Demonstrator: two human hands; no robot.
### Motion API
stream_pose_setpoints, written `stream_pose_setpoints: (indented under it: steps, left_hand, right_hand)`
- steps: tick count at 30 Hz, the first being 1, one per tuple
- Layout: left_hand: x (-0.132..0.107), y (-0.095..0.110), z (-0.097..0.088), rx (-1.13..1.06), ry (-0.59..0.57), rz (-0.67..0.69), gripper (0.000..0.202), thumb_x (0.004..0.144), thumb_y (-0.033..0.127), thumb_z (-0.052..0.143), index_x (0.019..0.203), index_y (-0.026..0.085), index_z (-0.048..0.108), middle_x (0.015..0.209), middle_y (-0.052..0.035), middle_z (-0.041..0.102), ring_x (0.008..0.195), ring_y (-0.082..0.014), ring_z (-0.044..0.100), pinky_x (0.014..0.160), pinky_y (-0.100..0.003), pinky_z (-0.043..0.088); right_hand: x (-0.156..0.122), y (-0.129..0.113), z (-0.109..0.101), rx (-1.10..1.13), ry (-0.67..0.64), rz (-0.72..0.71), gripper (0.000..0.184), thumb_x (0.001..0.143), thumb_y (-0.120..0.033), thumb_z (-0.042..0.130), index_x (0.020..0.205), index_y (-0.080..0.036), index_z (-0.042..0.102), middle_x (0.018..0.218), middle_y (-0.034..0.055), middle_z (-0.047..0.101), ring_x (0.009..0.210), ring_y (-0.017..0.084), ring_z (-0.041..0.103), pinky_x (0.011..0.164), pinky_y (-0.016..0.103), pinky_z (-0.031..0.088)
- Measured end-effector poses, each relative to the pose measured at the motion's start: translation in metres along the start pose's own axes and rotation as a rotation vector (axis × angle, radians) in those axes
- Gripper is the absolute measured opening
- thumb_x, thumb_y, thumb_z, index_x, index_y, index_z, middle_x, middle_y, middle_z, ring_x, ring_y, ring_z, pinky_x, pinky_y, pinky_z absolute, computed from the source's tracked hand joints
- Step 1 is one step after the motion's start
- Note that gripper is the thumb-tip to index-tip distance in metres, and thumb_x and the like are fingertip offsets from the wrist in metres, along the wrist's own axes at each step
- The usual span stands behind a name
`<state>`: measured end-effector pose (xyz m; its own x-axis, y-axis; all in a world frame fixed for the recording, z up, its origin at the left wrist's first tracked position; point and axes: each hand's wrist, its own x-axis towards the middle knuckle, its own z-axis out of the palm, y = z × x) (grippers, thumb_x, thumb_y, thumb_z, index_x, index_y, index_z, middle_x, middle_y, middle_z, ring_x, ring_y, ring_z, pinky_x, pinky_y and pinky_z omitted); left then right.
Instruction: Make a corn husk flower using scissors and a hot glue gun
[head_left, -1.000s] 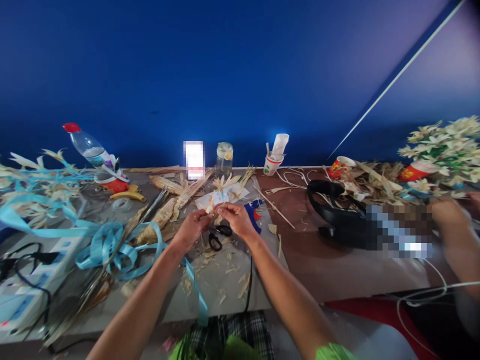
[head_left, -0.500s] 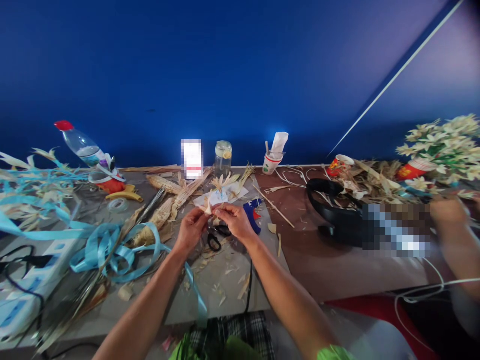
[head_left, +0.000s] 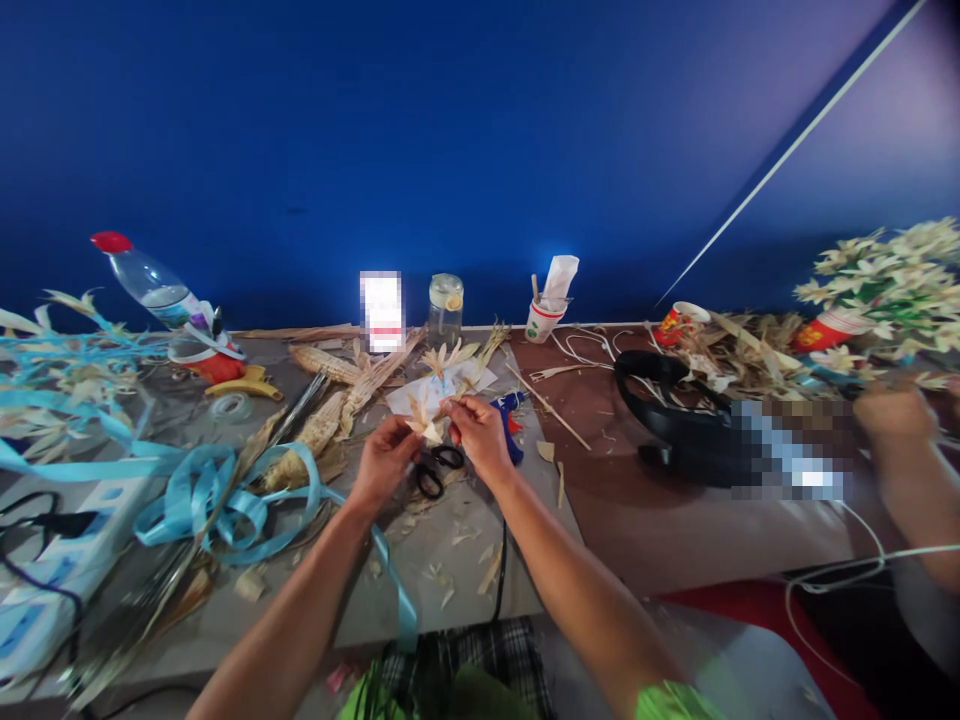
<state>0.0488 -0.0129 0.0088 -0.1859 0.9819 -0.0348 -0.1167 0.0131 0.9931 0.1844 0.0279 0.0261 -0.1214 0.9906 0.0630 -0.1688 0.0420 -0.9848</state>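
A small pale flower of dried corn husk point(head_left: 425, 422), its pointed petals spread, is held up over the table. My left hand point(head_left: 386, 462) pinches it from the left side. The fingertips of my right hand point(head_left: 478, 436) are closed at its right edge, apparently on a petal; the exact contact is too small to see. Black-handled scissors point(head_left: 430, 478) lie just below the hands, blades partly hidden. Beside my right wrist is a blue glue gun point(head_left: 511, 420). Behind the hands, another husk flower point(head_left: 442, 358) rests by a white sheet of paper point(head_left: 474, 383).
Light blue ribbon point(head_left: 217, 505) and a power strip point(head_left: 67, 580) lie left. Corn cobs point(head_left: 319, 440), a bottle point(head_left: 157, 290), a jar point(head_left: 446, 310) and a paper cup point(head_left: 544, 322) stand or lie behind. At right are a black headband-like object point(head_left: 660, 430) and another person's arm point(head_left: 904, 470).
The husk flower has turned so that its petals show more openly. My right hand has shifted slightly right and up, a little apart from my left. The view has shifted slightly.
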Motion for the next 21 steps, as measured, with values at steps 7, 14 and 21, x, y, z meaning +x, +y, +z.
stream_pose_setpoints:
  steps: [7,14,21]
  left_hand:
    - [0.0018,0.0023,-0.0008,-0.035,-0.016,-0.022,0.027,0.06,0.025,0.071,0.082,0.015,0.058,0.064,0.0042,0.057,0.049,-0.0059,0.045,0.049,-0.019,0.035]
    - [0.0008,0.0043,-0.0011,0.011,-0.107,-0.012,0.02,0.064,0.028,0.07,0.076,0.015,0.065,0.065,0.0013,0.059,0.051,-0.0072,0.044,0.05,-0.021,0.035]
    - [-0.0009,0.0086,-0.0019,0.039,-0.114,-0.043,0.02,0.061,0.029,0.072,0.072,0.014,0.066,0.058,0.0018,0.056,0.048,-0.0071,0.041,0.047,-0.02,0.031]
  right_hand:
    - [-0.0041,-0.0029,0.0012,-0.023,-0.048,0.033,0.035,0.072,-0.045,0.062,0.055,-0.017,0.049,0.04,-0.007,0.04,0.033,0.005,0.035,0.037,0.02,0.022]
    - [-0.0071,-0.0046,0.0044,-0.015,-0.036,0.128,0.033,0.068,-0.047,0.065,0.06,-0.018,0.053,0.044,-0.0072,0.036,0.036,0.005,0.031,0.035,0.02,0.024]
    - [-0.0079,-0.0071,0.0045,0.006,-0.078,0.115,0.034,0.064,-0.047,0.068,0.058,-0.017,0.055,0.049,-0.0059,0.036,0.045,0.006,0.029,0.041,0.02,0.024]
